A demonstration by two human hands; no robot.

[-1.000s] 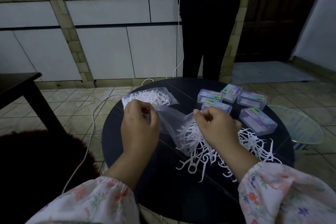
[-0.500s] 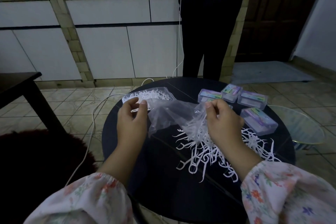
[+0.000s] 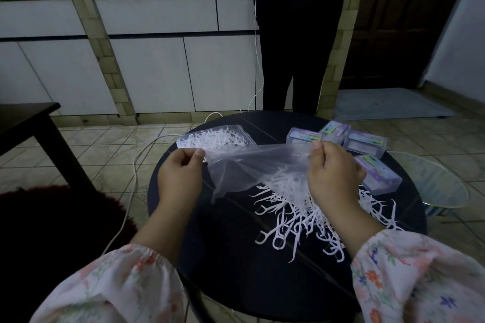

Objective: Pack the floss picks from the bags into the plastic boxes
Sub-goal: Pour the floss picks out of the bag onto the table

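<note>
My left hand (image 3: 181,176) and my right hand (image 3: 333,173) each pinch a corner of a clear plastic bag (image 3: 252,165), holding it upturned above the round dark table (image 3: 225,249). White floss picks (image 3: 291,217) spill from the bag's mouth onto a loose pile on the tabletop. A second bag full of floss picks (image 3: 215,137) lies at the table's far left. Several small clear plastic boxes (image 3: 364,143) with colourful labels sit closed at the far right of the table; one box (image 3: 380,176) lies just right of my right hand.
A person in dark clothes (image 3: 296,34) stands just beyond the table. A white cable (image 3: 131,191) trails over the tiled floor at left. A dark side table (image 3: 29,123) stands left, a glass-topped stand (image 3: 433,183) sits right, and a dark rug (image 3: 52,217) lies near left.
My hands have risen and moved apart, stretching the bag wide and lifting it. More floss picks have dropped from it onto the pile.
</note>
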